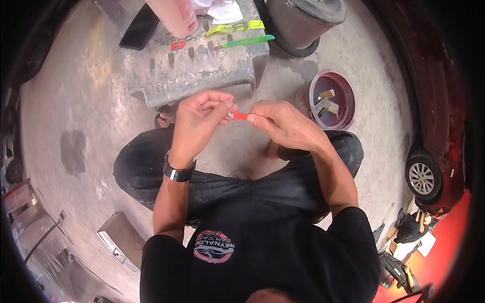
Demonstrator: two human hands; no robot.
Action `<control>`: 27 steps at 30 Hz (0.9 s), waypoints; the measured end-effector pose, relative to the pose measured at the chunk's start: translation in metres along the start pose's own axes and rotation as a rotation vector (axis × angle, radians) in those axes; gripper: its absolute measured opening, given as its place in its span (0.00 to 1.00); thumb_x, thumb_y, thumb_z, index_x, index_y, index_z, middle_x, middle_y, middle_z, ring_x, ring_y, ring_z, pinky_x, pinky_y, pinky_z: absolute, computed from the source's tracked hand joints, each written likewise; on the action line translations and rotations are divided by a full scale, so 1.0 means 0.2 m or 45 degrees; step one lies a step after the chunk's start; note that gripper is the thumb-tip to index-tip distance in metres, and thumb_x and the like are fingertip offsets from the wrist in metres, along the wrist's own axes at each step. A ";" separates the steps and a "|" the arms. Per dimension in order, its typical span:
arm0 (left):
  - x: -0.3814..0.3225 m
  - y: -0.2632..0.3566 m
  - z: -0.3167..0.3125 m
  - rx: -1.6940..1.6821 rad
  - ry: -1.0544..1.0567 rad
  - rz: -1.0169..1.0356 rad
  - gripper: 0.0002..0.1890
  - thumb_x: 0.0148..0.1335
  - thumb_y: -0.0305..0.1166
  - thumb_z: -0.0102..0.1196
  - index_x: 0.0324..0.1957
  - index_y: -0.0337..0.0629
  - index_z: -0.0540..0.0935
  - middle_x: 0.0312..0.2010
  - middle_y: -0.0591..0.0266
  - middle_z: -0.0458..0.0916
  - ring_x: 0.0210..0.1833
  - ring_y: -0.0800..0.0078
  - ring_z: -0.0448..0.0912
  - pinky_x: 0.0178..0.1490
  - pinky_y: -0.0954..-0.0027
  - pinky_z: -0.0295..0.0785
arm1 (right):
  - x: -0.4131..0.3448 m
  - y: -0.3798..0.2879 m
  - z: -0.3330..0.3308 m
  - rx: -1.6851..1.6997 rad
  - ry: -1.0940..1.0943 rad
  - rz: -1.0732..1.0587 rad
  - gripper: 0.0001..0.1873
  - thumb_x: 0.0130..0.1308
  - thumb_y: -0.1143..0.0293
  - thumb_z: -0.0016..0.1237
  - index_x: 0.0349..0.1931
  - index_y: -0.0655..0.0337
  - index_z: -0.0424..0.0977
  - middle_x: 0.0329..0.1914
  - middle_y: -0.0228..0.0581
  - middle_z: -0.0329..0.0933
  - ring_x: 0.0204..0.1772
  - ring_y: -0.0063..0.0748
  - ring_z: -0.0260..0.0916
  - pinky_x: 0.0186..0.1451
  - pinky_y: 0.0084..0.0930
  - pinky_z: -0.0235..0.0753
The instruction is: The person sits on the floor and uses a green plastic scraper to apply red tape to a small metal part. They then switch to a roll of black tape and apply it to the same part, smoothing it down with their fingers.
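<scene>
Between my hands is a small flat red piece. My right hand pinches its right end between thumb and fingers. The fingertips of my left hand meet the other end, where a bit of whitish material shows; what that material is, I cannot tell. Beyond my hands stands a worn grey plastic step stool. On it lie a green craft knife or similar slim tool, a yellow-green strip, a red-and-dark emblem, a black phone, a pink cup or bottle and white cloth or paper.
Right of the stool stand a round grey container and a tub of dark liquid holding several small blocks. A dark red car is at the far right. People are at the lower right. A metal box lies at lower left.
</scene>
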State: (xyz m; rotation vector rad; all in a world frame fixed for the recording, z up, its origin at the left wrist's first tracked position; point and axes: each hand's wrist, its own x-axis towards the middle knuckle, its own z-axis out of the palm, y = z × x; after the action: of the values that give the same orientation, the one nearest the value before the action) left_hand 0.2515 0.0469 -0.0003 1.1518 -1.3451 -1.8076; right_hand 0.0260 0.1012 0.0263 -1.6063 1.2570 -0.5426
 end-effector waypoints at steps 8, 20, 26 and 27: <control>0.00 -0.01 0.02 -0.026 0.028 0.011 0.09 0.71 0.26 0.63 0.48 0.29 0.85 0.39 0.57 0.90 0.41 0.78 0.87 0.43 0.77 0.81 | -0.01 0.01 0.00 0.008 -0.110 -0.048 0.17 0.83 0.63 0.44 0.38 0.70 0.71 0.30 0.43 0.66 0.26 0.36 0.75 0.29 0.35 0.76; -0.01 0.00 0.04 0.052 -0.033 -0.012 0.09 0.71 0.26 0.63 0.48 0.30 0.86 0.38 0.59 0.90 0.39 0.81 0.85 0.44 0.77 0.79 | -0.01 -0.01 0.00 -0.116 0.018 -0.001 0.17 0.76 0.63 0.49 0.32 0.70 0.71 0.29 0.58 0.72 0.35 0.64 0.70 0.40 0.52 0.67; -0.02 -0.01 0.05 0.060 -0.028 -0.001 0.09 0.71 0.26 0.63 0.48 0.30 0.86 0.37 0.59 0.90 0.38 0.82 0.85 0.44 0.77 0.79 | -0.01 -0.02 0.01 -0.146 0.005 0.051 0.18 0.76 0.62 0.49 0.31 0.69 0.72 0.29 0.58 0.73 0.36 0.64 0.71 0.41 0.53 0.68; -0.02 0.00 0.05 0.061 -0.031 -0.006 0.09 0.71 0.26 0.63 0.48 0.30 0.86 0.37 0.60 0.90 0.38 0.82 0.84 0.44 0.77 0.79 | -0.01 -0.02 0.01 -0.146 0.002 0.059 0.18 0.76 0.62 0.49 0.31 0.69 0.72 0.29 0.58 0.73 0.36 0.64 0.72 0.41 0.53 0.68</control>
State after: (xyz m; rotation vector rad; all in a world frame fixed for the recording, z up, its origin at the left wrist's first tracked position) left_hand 0.2450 0.0544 0.0009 1.1627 -1.4079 -1.8069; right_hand 0.0287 0.1028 0.0294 -1.6676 1.3440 -0.4503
